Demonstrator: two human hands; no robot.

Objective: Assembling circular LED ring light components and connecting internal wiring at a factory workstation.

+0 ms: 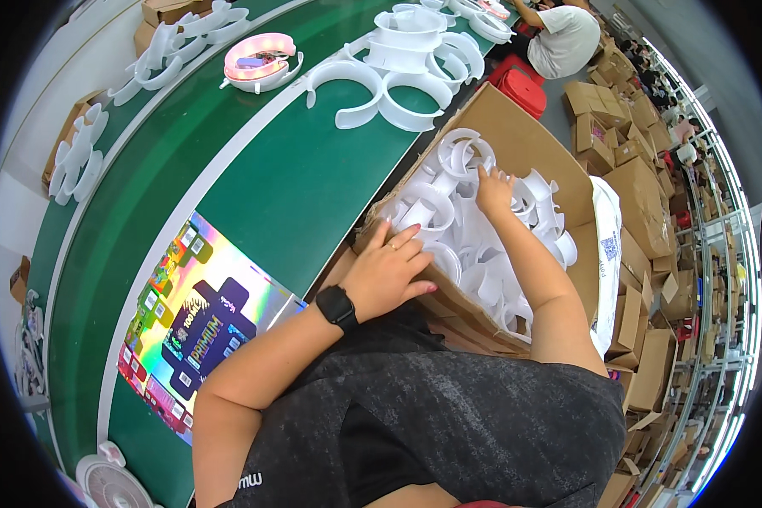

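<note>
My left hand [387, 269], with a black watch on its wrist, lies over the near-left edge of a large cardboard box [546, 135]. Its fingers are spread and hold nothing. Inside the box is a heap of curved white plastic pieces [432, 203], shaped like bands and open rings. My right hand [494, 193] reaches over that heap, its fingers apart and close to a white plastic ring [466, 152] at the far side. Whether the fingertips touch the ring, I cannot tell. The right thumb is not clearly visible.
Left of the box runs a green worktable [296, 178] bearing stacked white bands [406, 51] and a shiny printed cardboard sheet [203, 326]. Beyond a white divider sits a pink-lit ring device [261, 61]. A red stool [519, 89], a person [565, 41] and cardboard cartons [639, 203] stand farther off.
</note>
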